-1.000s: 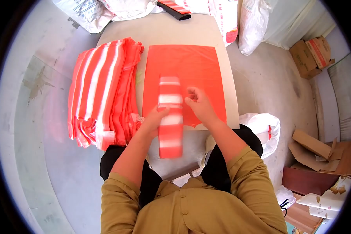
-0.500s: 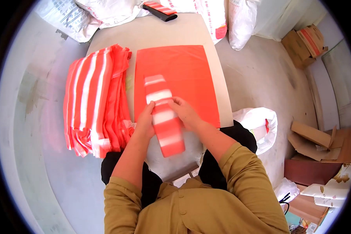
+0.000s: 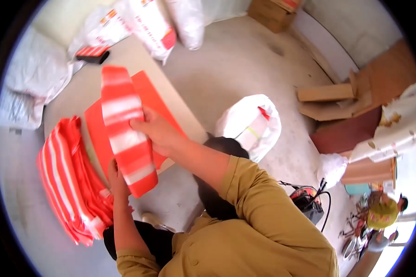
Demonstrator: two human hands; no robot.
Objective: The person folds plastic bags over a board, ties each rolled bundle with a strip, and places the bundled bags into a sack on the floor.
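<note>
My right hand point(image 3: 155, 129) is closed on a folded red-and-white striped bundle point(image 3: 127, 143), thumb across its front, over the table. Lower left of the bundle is my left hand point(image 3: 117, 177), partly hidden by it; whether its fingers grip anything does not show. Behind the bundle, a flat red sheet point(image 3: 155, 97) lies on the beige table point(image 3: 173, 94). A pile of striped red-and-white cloth or bags point(image 3: 69, 184) rests at the table's left side, close to my left hand.
A dark-and-striped bundle point(image 3: 93, 55) lies at the table's far end, near white sacks point(image 3: 145, 23). An open white sack point(image 3: 252, 124) stands on the floor at right. Cardboard point(image 3: 326, 93) lies beyond. Two people point(image 3: 383, 212) are at the far right.
The view has turned toward the right. My right hand has the striped bundle raised at its near side, while my left hand has moved lower and behind its edge.
</note>
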